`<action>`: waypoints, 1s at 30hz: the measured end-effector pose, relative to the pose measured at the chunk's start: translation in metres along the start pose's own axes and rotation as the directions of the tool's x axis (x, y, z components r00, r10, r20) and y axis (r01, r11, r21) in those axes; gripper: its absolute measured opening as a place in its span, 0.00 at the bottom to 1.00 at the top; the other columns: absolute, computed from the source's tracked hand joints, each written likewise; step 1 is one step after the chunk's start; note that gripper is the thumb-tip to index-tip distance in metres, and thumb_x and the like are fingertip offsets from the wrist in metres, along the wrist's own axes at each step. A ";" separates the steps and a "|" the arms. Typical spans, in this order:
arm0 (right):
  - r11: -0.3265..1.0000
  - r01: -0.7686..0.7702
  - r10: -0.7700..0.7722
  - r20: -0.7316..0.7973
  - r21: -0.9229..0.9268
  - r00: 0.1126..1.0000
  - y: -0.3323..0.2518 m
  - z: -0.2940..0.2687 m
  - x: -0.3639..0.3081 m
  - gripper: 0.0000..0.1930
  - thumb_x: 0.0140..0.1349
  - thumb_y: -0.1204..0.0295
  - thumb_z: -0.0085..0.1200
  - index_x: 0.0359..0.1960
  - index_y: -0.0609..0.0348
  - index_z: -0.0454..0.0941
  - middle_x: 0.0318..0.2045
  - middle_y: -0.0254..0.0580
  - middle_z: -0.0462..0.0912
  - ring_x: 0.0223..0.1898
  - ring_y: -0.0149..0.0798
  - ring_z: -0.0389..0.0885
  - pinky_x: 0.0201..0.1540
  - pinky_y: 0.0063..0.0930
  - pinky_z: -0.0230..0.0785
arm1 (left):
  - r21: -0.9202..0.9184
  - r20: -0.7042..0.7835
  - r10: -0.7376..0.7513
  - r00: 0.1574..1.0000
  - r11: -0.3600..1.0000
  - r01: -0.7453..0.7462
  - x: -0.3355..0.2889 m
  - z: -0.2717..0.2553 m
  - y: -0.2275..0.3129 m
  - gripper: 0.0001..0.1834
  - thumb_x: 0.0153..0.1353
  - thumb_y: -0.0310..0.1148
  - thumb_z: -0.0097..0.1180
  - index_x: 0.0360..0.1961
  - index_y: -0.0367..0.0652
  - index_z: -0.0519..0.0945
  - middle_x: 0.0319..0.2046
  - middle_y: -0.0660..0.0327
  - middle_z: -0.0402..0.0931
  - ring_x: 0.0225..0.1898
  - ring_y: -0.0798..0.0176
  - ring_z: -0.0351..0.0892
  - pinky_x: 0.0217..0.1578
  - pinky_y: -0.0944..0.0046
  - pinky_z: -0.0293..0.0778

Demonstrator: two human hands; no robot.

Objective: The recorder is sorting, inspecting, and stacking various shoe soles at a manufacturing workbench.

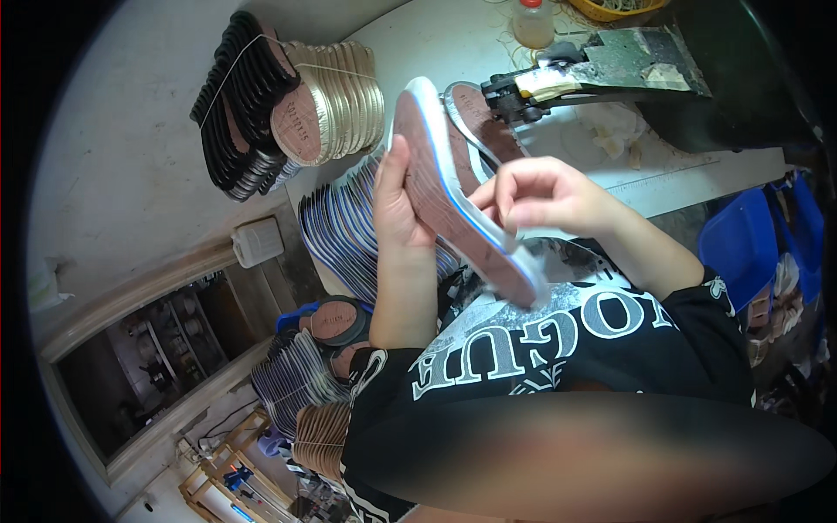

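Note:
My left hand (403,196) grips a shoe sole (429,170) by its left edge, the thumb lying on its brown face. The sole is held up at a slant over the work table, with a white rim and a thin blue line along its side; its lower end is blurred. My right hand (549,199) is at the sole's right edge, fingers curled and thumb and forefinger pinched together. Whatever lies in that pinch is too small to make out. Behind the held sole, more brown soles with pale rims (475,109) lie on the table.
A dark green sewing machine (641,65) reaches in from the right. Tied bundles of black soles (240,105) and gold-edged soles (349,100) stand at the back left. A long row of blue-edged soles (340,231) lines the table's left. A blue bin (739,240) sits right.

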State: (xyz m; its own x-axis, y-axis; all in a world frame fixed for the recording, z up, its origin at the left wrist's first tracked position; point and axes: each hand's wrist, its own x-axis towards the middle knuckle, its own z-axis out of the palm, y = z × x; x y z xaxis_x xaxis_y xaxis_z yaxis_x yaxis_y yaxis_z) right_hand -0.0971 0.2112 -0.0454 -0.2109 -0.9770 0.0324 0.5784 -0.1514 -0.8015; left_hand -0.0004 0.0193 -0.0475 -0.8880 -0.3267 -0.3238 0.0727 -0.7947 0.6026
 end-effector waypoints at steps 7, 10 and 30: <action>0.998 0.066 -0.066 -0.015 0.002 0.998 0.022 -0.026 0.018 0.21 0.55 0.71 0.64 0.47 0.66 0.72 0.35 0.40 0.82 0.36 0.30 0.81 0.40 0.22 0.75 | 0.195 0.137 0.039 0.990 0.979 -0.066 0.001 0.048 -0.027 0.19 0.61 0.29 0.58 0.52 0.34 0.72 0.40 0.57 0.80 0.38 0.67 0.81 0.41 0.69 0.77; 0.998 0.034 -0.034 0.004 -0.060 0.999 0.001 -0.027 0.010 0.20 0.51 0.76 0.66 0.45 0.66 0.74 0.35 0.40 0.82 0.34 0.30 0.82 0.39 0.23 0.76 | 0.214 0.176 0.083 0.981 0.969 -0.121 0.004 0.051 -0.029 0.19 0.60 0.29 0.58 0.51 0.34 0.72 0.39 0.57 0.80 0.38 0.68 0.80 0.42 0.69 0.76; 0.967 -0.083 -0.012 -0.364 -0.243 0.931 -0.019 -0.033 -0.032 0.21 0.67 0.54 0.50 0.30 0.62 0.81 0.17 0.26 0.74 0.20 0.19 0.67 0.24 0.15 0.60 | 0.445 0.033 0.371 0.928 0.826 -0.346 0.037 0.060 -0.034 0.19 0.64 0.30 0.52 0.55 0.34 0.70 0.46 0.54 0.76 0.46 0.63 0.78 0.48 0.65 0.74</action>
State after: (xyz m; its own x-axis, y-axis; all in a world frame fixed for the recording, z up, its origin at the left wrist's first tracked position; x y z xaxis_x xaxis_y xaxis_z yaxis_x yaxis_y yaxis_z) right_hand -0.1275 0.2506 -0.0513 -0.4900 -0.8534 -0.1777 0.3855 -0.0292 -0.9223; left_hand -0.0629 0.0647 -0.0365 -0.8124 -0.5807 -0.0529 0.1651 -0.3160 0.9343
